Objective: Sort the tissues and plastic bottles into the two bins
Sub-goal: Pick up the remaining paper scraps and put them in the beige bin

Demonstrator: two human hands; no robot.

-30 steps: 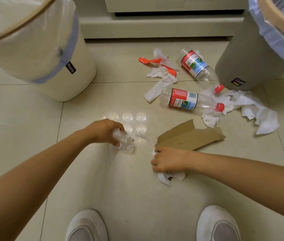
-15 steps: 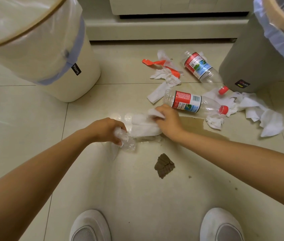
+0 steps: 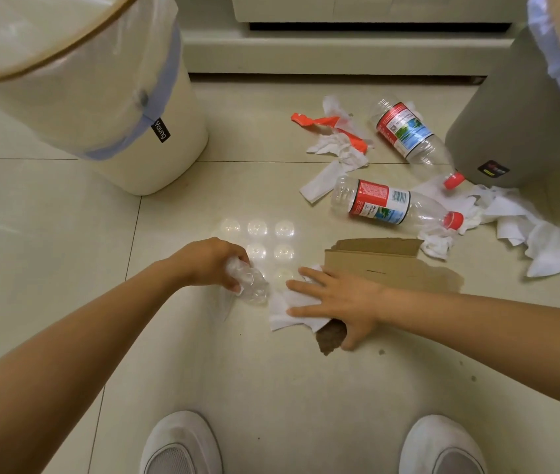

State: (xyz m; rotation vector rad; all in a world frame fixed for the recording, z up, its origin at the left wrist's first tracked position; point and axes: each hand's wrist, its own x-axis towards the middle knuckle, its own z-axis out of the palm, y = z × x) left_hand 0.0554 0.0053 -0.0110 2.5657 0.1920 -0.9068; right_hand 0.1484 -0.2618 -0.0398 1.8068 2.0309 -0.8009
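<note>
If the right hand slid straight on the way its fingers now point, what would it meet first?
The right hand lies flat on a tissue, fingers pointing toward the left hand. It would probably meet the crumpled clear bottle held there first, though depth is uncertain.

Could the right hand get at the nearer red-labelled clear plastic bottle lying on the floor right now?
Probably yes: the right hand lies flat on a white tissue, holding nothing, and only bare floor and flat brown cardboard separate it from that bottle.

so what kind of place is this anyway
Probably a room indoors, perhaps in a home: a glossy tiled floor, two lined waste bins, cream and grey, and the base of a cabinet behind.
</note>
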